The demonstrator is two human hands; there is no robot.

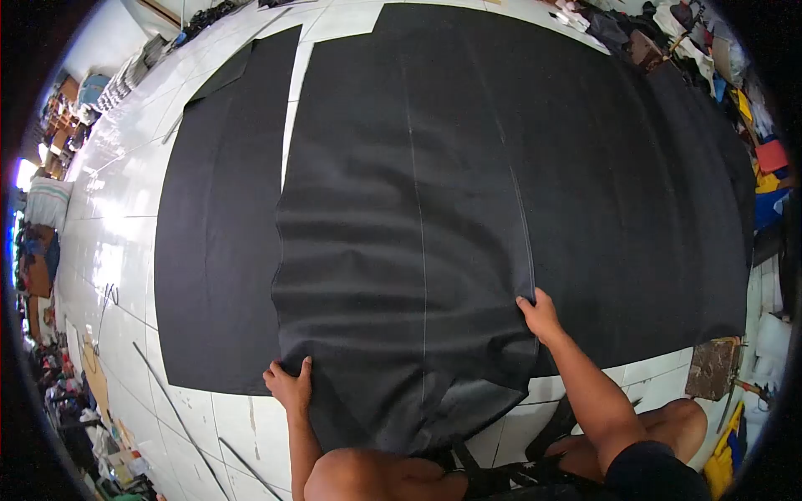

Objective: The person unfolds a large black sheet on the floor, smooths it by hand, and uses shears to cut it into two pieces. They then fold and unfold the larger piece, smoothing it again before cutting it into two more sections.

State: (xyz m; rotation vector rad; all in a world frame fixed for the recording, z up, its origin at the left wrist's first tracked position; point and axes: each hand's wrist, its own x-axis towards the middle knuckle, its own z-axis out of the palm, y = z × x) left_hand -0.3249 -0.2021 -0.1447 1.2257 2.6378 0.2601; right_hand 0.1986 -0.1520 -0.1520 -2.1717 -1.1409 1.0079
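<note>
A black sheet of material (359, 250) with pale lines along it lies rumpled in front of me, its near end drawn up over my lap. At its left edge, my left hand (290, 384) pinches the material between thumb and fingers. My right hand (539, 316) grips the sheet's right edge beside a pale line, a little farther from my body. Under and to the right of it spreads a wide, flatter black piece (626, 209). A separate black piece (217, 234) lies on the left, with a narrow strip of floor showing between.
White tiled floor (109, 250) surrounds the material. Thin dark rods (180, 417) lie at the near left. A brown block (713, 368) sits at the right by the sheet's corner. Piles of mixed items (71, 417) line both sides.
</note>
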